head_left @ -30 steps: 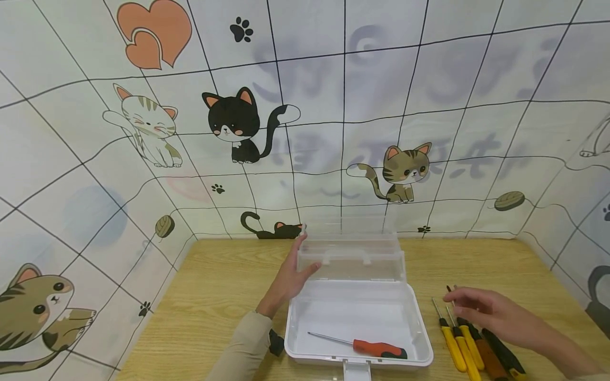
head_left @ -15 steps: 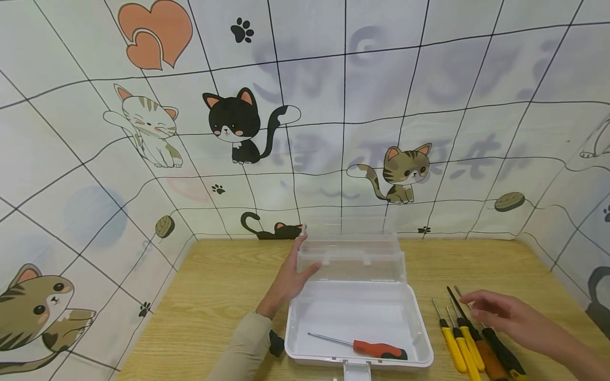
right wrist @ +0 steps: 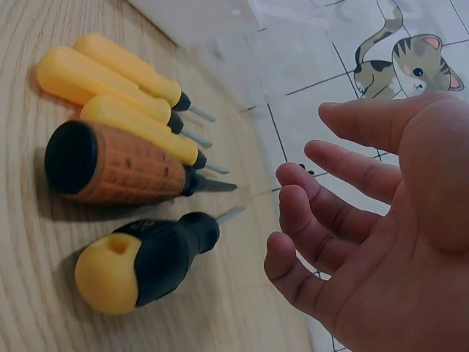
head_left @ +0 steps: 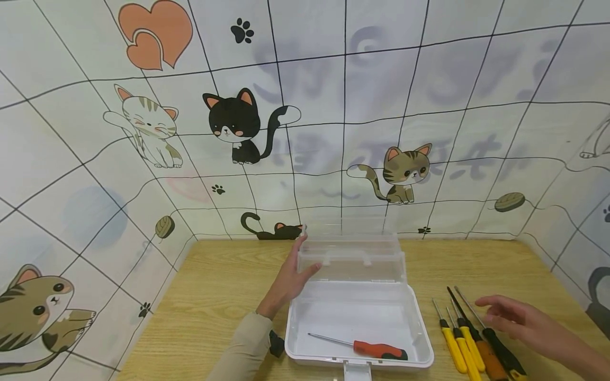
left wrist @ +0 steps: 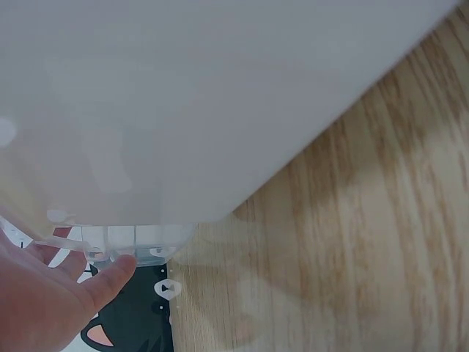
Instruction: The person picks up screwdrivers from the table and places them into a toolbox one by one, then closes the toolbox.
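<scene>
A white toolbox with its clear lid raised stands in mid-table in the head view. My left hand holds the lid's left edge, thumb in front and fingers behind. Inside the box lies one screwdriver with a red-and-black handle. To the right, several screwdrivers lie side by side: three with yellow handles, one with a brown handle, one with a black-and-yellow handle. My right hand hovers beside the black-and-yellow one, holding nothing; its fingers are loosely bent in the right wrist view.
The wooden table meets walls covered in a cat-print sheet at the back and sides. A latch hangs at the box's front. A small dark object shows between the left sleeve and the box.
My right hand has moved rightward, away from the screwdriver tips, uncovering more of their shafts. The left hand, the box and the screwdrivers have stayed put.
</scene>
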The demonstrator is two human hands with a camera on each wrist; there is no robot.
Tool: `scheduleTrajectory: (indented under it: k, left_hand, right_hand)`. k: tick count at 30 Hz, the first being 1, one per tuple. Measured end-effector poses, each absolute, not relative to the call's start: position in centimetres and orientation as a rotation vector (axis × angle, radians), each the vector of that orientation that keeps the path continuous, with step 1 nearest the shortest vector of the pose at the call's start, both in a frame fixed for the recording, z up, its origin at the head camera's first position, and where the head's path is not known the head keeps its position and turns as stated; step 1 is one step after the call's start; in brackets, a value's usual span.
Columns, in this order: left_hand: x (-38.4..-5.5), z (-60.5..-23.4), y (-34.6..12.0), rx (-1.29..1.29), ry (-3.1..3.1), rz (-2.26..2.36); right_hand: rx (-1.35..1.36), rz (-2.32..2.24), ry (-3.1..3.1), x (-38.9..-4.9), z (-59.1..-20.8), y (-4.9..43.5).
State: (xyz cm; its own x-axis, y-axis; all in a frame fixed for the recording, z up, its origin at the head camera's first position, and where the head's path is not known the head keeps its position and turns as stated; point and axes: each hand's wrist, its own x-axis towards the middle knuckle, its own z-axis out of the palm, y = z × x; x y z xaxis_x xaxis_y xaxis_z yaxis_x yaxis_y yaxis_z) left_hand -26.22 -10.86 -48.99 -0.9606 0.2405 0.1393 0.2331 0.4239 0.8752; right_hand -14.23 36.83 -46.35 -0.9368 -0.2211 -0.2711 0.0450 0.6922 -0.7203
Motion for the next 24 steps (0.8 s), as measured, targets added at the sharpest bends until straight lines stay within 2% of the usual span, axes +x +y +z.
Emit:
scheduleTrajectory:
  k: [19,24]
  left_hand:
    - [-26.1,-49.0,-10.8,0.438,2.654,1.611]
    - [-26.2,-48.9,-10.8,0.437,2.663,1.604]
  right_hand:
    - [-0.157,-1.198,2.437,-13.7,-49.0,39.2]
    - [-0.073,-1.137,2.473,-13.7,-49.7,39.1]
